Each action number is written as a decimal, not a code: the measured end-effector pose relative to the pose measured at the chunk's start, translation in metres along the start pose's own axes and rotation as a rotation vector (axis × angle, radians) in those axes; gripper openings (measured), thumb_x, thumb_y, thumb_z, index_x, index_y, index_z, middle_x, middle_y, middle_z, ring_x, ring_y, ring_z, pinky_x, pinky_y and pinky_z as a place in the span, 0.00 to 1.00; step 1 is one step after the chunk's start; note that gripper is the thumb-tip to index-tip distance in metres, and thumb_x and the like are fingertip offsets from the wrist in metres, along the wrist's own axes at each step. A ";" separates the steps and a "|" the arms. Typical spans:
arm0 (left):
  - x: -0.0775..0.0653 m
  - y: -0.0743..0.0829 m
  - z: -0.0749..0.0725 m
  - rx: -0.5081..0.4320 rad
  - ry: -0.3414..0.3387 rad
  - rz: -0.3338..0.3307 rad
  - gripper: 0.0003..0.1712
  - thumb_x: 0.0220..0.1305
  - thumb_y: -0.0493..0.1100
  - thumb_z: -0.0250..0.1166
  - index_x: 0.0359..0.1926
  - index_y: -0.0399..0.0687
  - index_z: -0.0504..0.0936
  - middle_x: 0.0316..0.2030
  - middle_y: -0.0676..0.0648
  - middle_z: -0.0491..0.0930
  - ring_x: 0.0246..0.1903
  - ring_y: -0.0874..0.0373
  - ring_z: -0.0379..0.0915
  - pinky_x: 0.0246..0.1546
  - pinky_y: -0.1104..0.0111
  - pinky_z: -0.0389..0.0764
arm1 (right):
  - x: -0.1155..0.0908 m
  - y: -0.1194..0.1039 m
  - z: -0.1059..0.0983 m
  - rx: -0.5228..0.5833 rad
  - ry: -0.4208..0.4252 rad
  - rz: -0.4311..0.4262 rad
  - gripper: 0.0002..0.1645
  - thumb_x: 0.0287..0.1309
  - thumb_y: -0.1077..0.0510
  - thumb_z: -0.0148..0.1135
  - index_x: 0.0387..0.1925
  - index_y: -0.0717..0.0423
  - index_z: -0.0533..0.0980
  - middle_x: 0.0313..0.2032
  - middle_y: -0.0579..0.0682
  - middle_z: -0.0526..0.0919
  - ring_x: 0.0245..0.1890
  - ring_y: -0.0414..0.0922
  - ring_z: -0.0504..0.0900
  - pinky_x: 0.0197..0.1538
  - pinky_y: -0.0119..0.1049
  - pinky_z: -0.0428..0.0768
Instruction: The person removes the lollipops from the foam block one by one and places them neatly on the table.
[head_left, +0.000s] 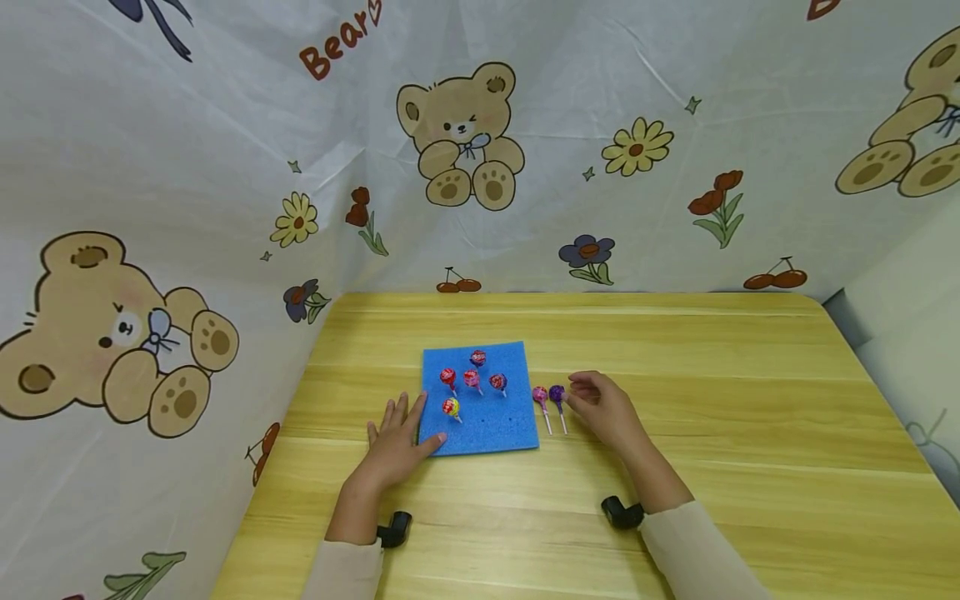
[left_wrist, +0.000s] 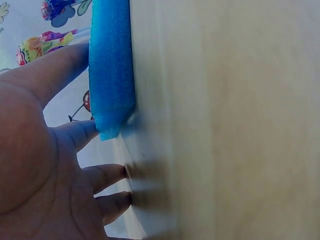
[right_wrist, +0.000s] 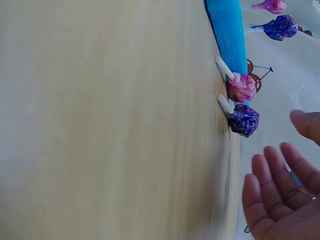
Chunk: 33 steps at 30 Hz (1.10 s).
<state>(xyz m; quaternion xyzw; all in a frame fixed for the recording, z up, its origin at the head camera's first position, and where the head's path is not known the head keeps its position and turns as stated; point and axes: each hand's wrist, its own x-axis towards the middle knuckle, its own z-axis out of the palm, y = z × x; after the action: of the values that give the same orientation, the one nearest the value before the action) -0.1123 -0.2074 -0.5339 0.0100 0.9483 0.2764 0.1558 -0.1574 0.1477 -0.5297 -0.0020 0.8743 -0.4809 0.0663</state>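
Observation:
A blue foam board (head_left: 495, 425) lies on the table with several wrapped lollipops standing in it, among them a yellow-and-red lollipop (head_left: 450, 407) and a red lollipop (head_left: 447, 377). My left hand (head_left: 396, 446) rests on the board's left edge, its thumb on top and the other fingers spread; two fingertips (left_wrist: 125, 199) touch the table. Right of the board lie a pink lollipop (head_left: 540, 394) and a purple lollipop (head_left: 557, 393), sticks toward me. Beside the purple one hovers my right hand (head_left: 603, 412), fingers loosely bent and holding nothing; the right wrist view shows a gap between them.
The wooden table (head_left: 750, 400) extends to both sides and toward me. Behind it hangs a white cloth (head_left: 555, 67) printed with bears and flowers. Small holes show in the board's front part. A black wrist camera (head_left: 621, 512) sits at the right sleeve, another (head_left: 395, 530) at the left.

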 end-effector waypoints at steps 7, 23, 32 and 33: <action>0.001 0.000 0.000 -0.002 -0.003 -0.007 0.50 0.69 0.67 0.59 0.82 0.60 0.46 0.82 0.39 0.37 0.80 0.36 0.25 0.70 0.28 0.27 | -0.006 0.000 0.000 0.072 0.058 -0.066 0.22 0.68 0.60 0.63 0.61 0.62 0.75 0.56 0.59 0.82 0.57 0.54 0.81 0.61 0.48 0.80; -0.002 0.002 0.000 -0.008 0.003 -0.006 0.49 0.69 0.67 0.59 0.82 0.59 0.47 0.81 0.38 0.39 0.80 0.35 0.26 0.70 0.27 0.27 | -0.006 -0.021 0.014 0.117 0.048 -0.183 0.21 0.65 0.61 0.66 0.58 0.63 0.77 0.53 0.60 0.83 0.54 0.55 0.82 0.61 0.54 0.80; -0.001 0.001 0.000 -0.007 0.011 -0.001 0.50 0.69 0.67 0.59 0.82 0.59 0.48 0.81 0.38 0.39 0.80 0.35 0.26 0.70 0.27 0.28 | -0.003 -0.037 0.025 0.074 0.002 -0.224 0.21 0.66 0.56 0.66 0.58 0.59 0.77 0.53 0.57 0.83 0.52 0.53 0.83 0.57 0.53 0.82; -0.001 0.001 0.000 -0.006 0.011 -0.002 0.50 0.69 0.67 0.59 0.82 0.59 0.48 0.81 0.38 0.39 0.80 0.35 0.26 0.70 0.27 0.28 | -0.003 -0.039 0.026 0.073 -0.004 -0.232 0.22 0.66 0.56 0.66 0.58 0.59 0.77 0.53 0.57 0.83 0.53 0.54 0.83 0.58 0.52 0.82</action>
<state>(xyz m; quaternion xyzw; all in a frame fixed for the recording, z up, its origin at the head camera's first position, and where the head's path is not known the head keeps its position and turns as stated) -0.1114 -0.2067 -0.5334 0.0069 0.9483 0.2793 0.1508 -0.1541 0.1054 -0.5102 -0.1015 0.8499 -0.5170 0.0119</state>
